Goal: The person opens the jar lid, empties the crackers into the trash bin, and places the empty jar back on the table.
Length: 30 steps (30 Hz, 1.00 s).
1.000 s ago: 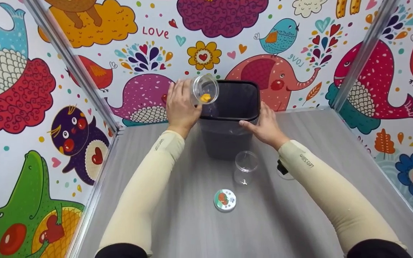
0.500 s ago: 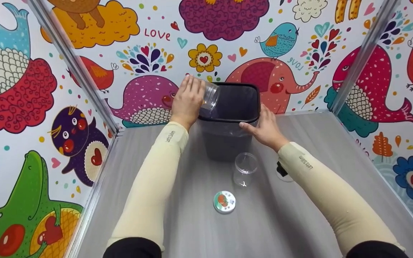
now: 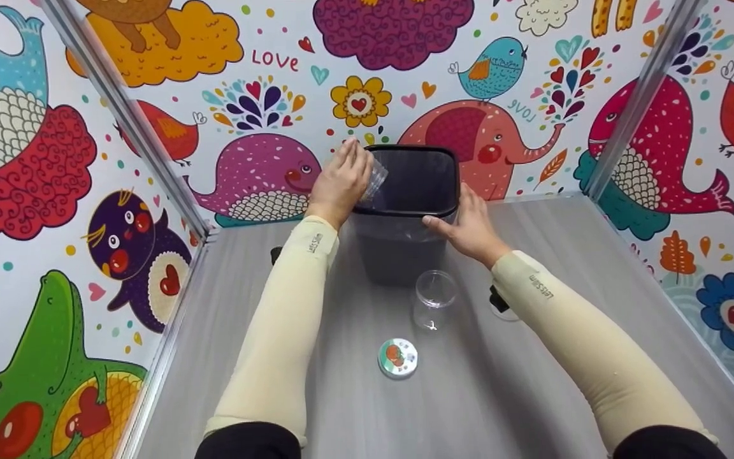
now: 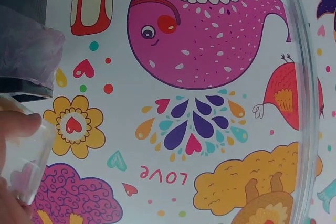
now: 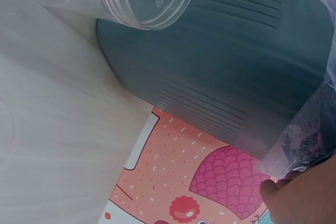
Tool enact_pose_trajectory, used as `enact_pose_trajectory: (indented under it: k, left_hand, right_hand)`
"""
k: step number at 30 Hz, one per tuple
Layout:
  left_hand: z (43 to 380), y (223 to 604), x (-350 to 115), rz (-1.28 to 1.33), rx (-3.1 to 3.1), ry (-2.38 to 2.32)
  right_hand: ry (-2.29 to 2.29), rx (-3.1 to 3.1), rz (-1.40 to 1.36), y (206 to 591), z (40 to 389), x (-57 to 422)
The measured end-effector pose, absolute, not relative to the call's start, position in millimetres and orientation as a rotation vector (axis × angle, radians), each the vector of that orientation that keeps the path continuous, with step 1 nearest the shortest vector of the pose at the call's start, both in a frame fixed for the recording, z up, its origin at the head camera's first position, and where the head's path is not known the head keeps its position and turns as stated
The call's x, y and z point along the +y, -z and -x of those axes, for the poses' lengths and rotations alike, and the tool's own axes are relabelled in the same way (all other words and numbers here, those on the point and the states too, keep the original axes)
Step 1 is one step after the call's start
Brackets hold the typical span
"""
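My left hand (image 3: 341, 182) grips a clear plastic jar (image 3: 376, 178), tipped over the left side of a dark trash bin (image 3: 399, 255). In the left wrist view, fingers (image 4: 19, 125) wrap the see-through jar (image 4: 32, 156) close to the bin's black rim. My right hand (image 3: 474, 229) holds the bin's right front edge, thumb over the front and fingers along the side. A clear liner bag (image 5: 302, 135) folds over that edge in the right wrist view. Another clear jar (image 3: 434, 312) stands upright before the bin, near a round lid (image 3: 397, 358) with a tomato-like picture.
A small black item on a clear disc (image 3: 502, 305) is partly hidden by the right sleeve. Another small black thing (image 3: 276, 255) peeks out beside the left forearm. Walls printed with cartoon animals (image 3: 265, 172) enclose the grey table (image 3: 354, 408).
The left hand has turned the jar further over and moved slightly right across the bin. An orange piece seen inside the jar one second ago no longer shows. The right hand stays put.
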<state>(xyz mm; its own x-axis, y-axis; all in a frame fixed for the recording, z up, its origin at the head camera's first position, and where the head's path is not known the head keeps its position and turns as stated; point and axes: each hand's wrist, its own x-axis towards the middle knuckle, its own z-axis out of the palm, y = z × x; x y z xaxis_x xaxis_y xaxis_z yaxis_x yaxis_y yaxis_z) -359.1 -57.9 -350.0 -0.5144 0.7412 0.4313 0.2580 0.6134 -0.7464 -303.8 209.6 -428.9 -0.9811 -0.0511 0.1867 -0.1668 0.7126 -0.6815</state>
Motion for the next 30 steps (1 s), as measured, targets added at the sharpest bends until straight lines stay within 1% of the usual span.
enact_pose_trajectory:
  k: [8,12,18,22,26,30]
  left_hand:
    - [359.9,349.3,-58.8,0.787,-2.084,-0.842]
    - [360.1,351.2,-60.5,0.74,-2.148,-0.748]
    - [356.0,358.7,-67.4,0.606,-2.306,-0.387]
    - [349.7,365.1,-69.9,0.431,-2.399,0.021]
    - [341.6,377.3,-71.0,0.282,-2.335,0.463]
    - [328.2,389.1,-75.1,0.195,-2.241,0.713]
  right_hand:
    - [-1.104,-2.778,-0.183,427.1,302.2,209.4]
    - [-1.109,-2.764,-0.183,427.6,302.9,209.2]
    - [-1.113,-2.764,-0.176,428.3,302.5,208.7]
    - [-1.117,-2.758,-0.181,428.8,302.6,208.9]
    - [-1.121,-2.746,-0.187,428.6,303.0,209.1]
    - [-1.125,-2.739,-0.195,429.0,303.4,209.3]
